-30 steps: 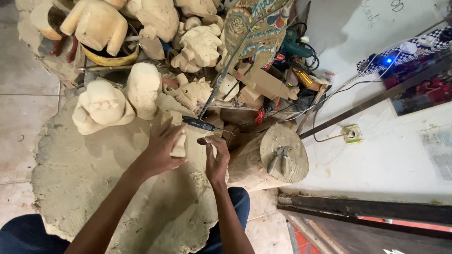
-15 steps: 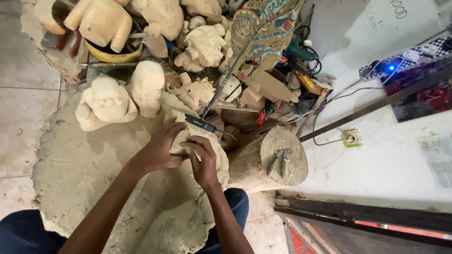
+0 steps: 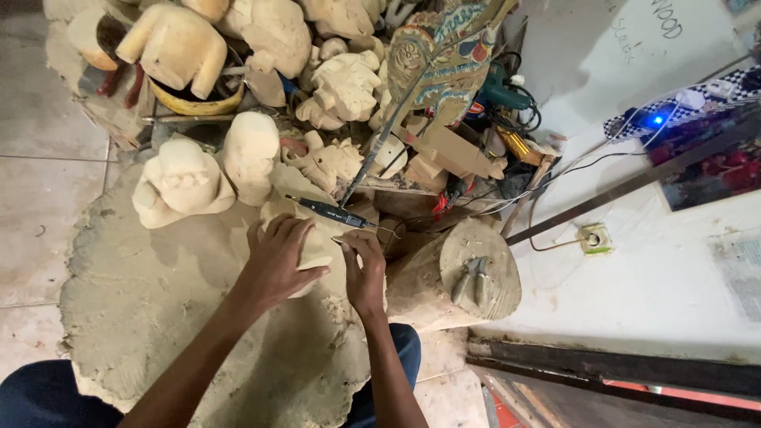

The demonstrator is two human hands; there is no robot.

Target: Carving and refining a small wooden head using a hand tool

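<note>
— Head view: what am I holding?

— My left hand [image 3: 273, 265] lies spread over a pale carving [image 3: 305, 242], fingers wrapped on its top, pressing it onto the sawdust mound [image 3: 143, 317]. My right hand [image 3: 365, 269] is pinched narrow at the carving's right edge; I cannot tell what sits between the fingertips. A dark knife [image 3: 329, 211] lies just above both hands.

— Any signs or packages?

— One white board [image 3: 626, 40] at top right with dark handwriting, tilted. Below it, a checkered black-and-white strip [image 3: 690, 103] with one blue light [image 3: 656, 120]. A small square socket [image 3: 593, 237] sits on the white floor, one cable running to it.

— Counts?

— Two rough figures [image 3: 182, 182] stand left of the carving, side by side. One painted flat puppet [image 3: 440, 63] on a stick leans over the pile. One log stump [image 3: 468, 273] just right of my right hand, with one pair of pliers [image 3: 472, 279] on its cut face. One yellow bowl [image 3: 194, 99] at upper left.
</note>
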